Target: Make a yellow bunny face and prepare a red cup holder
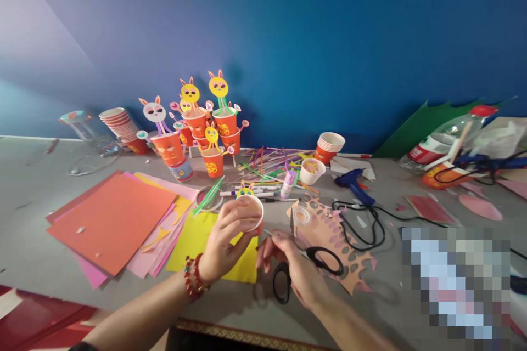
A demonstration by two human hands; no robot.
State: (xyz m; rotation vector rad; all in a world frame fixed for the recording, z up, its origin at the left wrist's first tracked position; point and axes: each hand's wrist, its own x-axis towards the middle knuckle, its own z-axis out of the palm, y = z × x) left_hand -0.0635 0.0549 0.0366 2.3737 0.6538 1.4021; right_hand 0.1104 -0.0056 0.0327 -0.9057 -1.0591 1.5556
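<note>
My left hand (234,230), with a red bead bracelet on its wrist, is wrapped round a red paper cup (258,219). The cup is tilted, its white rim turned up and to the right. My right hand (294,266) is closed round the middle of black-handled scissors (325,261), whose blades are spread. One blade points up; a thin grey tip, apparently the other blade, points left near the cup's lower side. Whether it touches the cup, I cannot tell. Behind the cup a yellow rabbit face (246,190) partly shows. Yellow paper (185,244) lies beneath my left hand.
Decorated cups with rabbit faces (168,148) stand at the back, left of loose coloured straws (263,162). Paper sheets (115,219) lie left. To the right are a punched-out card (329,225), a blue glue gun (356,186) with its cord, and a bottle (444,140).
</note>
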